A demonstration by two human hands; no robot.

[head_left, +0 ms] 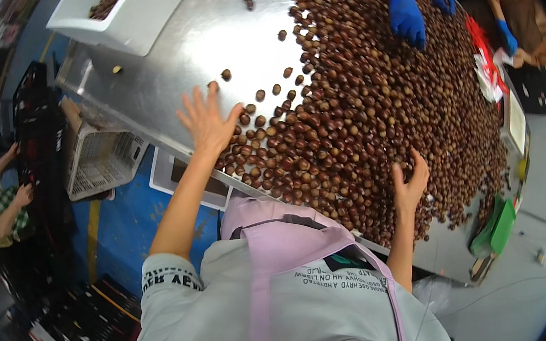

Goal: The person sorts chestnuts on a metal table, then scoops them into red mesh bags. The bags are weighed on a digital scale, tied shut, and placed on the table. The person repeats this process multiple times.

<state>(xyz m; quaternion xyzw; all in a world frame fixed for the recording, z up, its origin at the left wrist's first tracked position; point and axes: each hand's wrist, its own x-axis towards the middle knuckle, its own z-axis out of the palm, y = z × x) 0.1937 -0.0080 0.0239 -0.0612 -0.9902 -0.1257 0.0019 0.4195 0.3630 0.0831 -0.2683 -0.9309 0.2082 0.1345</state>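
Probably, sorting calls next for gentle sweeping, left hand [211, 125] splayed beside the chestnut pile [359, 98], right hand [411, 187] loosely open over it.

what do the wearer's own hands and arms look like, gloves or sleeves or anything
The left hand and right hand are both ungloved, and no watch or bracelet shows on either wrist. The forearms are bare up to a short-sleeved pale grey top; its left sleeve has dark lettering near the hem.
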